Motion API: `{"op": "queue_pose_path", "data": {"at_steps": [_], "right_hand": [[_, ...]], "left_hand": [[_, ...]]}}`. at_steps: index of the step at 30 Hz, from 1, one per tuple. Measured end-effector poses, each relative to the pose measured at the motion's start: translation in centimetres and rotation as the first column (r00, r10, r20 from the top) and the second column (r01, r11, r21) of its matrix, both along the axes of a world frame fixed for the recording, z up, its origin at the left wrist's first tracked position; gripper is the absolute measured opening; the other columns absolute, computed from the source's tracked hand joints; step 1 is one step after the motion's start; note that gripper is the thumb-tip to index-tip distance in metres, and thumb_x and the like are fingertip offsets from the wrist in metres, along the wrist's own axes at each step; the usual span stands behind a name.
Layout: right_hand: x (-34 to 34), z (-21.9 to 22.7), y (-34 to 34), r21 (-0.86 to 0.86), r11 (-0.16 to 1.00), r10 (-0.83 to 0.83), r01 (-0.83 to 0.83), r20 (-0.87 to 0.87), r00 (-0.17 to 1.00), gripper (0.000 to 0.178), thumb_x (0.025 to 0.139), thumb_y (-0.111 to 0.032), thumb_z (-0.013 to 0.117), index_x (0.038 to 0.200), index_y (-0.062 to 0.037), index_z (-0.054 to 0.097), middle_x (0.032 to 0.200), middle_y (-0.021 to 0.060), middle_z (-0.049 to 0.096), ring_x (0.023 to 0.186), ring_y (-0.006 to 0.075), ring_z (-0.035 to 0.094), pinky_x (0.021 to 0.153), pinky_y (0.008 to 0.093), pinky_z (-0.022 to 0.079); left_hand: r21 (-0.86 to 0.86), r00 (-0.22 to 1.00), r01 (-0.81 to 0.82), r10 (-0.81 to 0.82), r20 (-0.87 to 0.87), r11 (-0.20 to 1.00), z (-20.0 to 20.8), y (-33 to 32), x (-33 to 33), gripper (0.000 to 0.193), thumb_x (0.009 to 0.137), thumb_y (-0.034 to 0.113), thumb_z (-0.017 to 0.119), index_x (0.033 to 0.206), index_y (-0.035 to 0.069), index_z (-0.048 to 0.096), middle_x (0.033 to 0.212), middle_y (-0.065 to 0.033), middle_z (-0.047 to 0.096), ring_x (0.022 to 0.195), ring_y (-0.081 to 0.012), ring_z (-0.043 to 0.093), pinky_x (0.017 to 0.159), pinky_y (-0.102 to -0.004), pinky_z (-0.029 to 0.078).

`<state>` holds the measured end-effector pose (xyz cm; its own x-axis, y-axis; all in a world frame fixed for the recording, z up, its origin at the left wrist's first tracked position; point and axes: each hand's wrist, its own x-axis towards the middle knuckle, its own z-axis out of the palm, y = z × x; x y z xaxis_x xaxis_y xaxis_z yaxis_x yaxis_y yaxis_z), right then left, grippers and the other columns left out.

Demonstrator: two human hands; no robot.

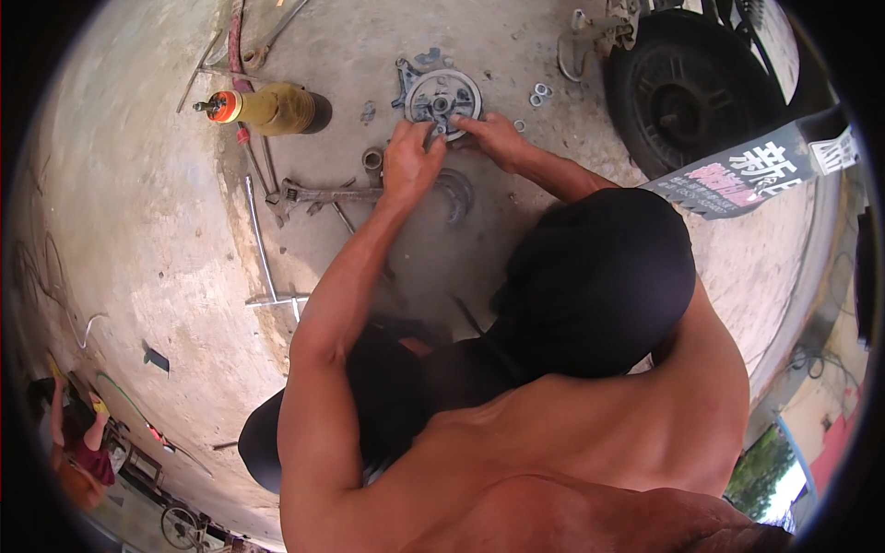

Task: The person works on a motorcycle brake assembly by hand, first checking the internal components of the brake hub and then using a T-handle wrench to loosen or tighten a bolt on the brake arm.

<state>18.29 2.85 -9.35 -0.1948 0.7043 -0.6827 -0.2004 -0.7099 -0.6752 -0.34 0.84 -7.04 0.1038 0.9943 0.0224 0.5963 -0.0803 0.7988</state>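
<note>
Starting far left, got another person (100, 467) cut off down at the curved edge, dark red clothes, too small for much else. Then a black scrap (157, 357) flat on the concrete, and lower down a bike wheel (180, 527) with spokes. Up top, a red hose (237, 55) running down the floor, with a yellowish bottle (281, 109) overlapping it, orange cap end to the left. Below that, a shiny T-wrench (260, 240), long shaft toward the top, crossbar at the bottom. Keep going right for a big rusty wrench (336, 195) and, just above its right end, a short ring (372, 158). Now the good bit: left hand (412, 166) at the lower left rim of the round metal disc (442, 104), down on the floor near the top middle. Below the disc, a curved piece (456, 196), well within reach. Right hand (496, 143) in from the other side, fingertips on the lower right rim. Both hands close together but not joined; can't tell about any real clamping on the disc. Further right, a few loose washers (541, 89), a black-clad knee (599, 276) lower down, a dark tyre (682, 92) up top and finally a grey printed board (756, 175) below the tyre.
</note>
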Motion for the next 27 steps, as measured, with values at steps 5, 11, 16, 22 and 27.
{"op": "queue_pose_path", "data": {"at_steps": [5,11,16,22,27], "right_hand": [[0.2,0.3,-0.3,0.177,0.981,0.031,-0.079,0.259,0.965,0.034,0.090,-0.032,0.074,0.095,0.0019,0.072,0.080,0.0069,0.070,0.068,0.0133,0.064,0.063,0.0284,0.051],[-1.0,1.3,-0.8,0.316,0.948,-0.113,0.035,0.232,0.966,0.031,0.091,-0.027,0.073,0.095,0.0034,0.073,0.080,0.0042,0.070,0.069,0.0103,0.062,0.063,0.0268,0.050],[-1.6,4.4,-0.6,0.398,0.917,-0.104,0.009,0.218,0.970,0.027,0.095,-0.023,0.070,0.105,0.0021,0.071,0.090,0.0031,0.072,0.078,0.0093,0.064,0.069,0.0269,0.053],[-2.2,5.5,-0.3,0.400,0.915,-0.117,0.052,0.139,0.983,0.026,0.095,-0.022,0.068,0.103,0.0029,0.071,0.087,0.0037,0.072,0.073,0.0099,0.065,0.064,0.0272,0.053],[-2.4,5.9,-0.1,0.356,0.932,-0.117,0.067,0.122,0.986,0.027,0.096,-0.022,0.068,0.106,0.0035,0.070,0.092,0.0054,0.072,0.076,0.0117,0.066,0.065,0.0279,0.055]], "left_hand": [[0.021,1.000,-0.003,0.003,-0.018,1.000,0.4,0.1,0.2,0.028,0.085,0.019,0.073,0.108,0.002,0.071,0.096,-0.0178,0.065,0.085,-0.0330,0.068,0.077,-0.0403,0.054],[0.033,0.994,-0.089,0.087,0.059,0.995,1.7,0.3,0.7,0.028,0.086,0.016,0.073,0.109,0.001,0.070,0.097,-0.0183,0.065,0.085,-0.0323,0.068,0.076,-0.0408,0.054],[-0.108,0.944,-0.141,0.167,0.286,0.984,3.6,0.6,1.0,0.028,0.085,0.012,0.074,0.110,0.000,0.069,0.096,-0.0150,0.065,0.082,-0.0253,0.068,0.072,-0.0382,0.055],[-0.004,0.948,-0.218,0.213,0.235,0.976,3.4,0.4,1.0,0.028,0.089,0.015,0.073,0.112,0.000,0.067,0.090,-0.0071,0.065,0.077,-0.0151,0.062,0.072,-0.0303,0.052],[-0.227,0.876,-0.188,0.267,0.401,0.956,3.4,0.3,0.9,0.028,0.093,0.018,0.070,0.116,0.001,0.065,0.086,-0.0026,0.065,0.077,-0.0108,0.059,0.070,-0.0281,0.050]]}}
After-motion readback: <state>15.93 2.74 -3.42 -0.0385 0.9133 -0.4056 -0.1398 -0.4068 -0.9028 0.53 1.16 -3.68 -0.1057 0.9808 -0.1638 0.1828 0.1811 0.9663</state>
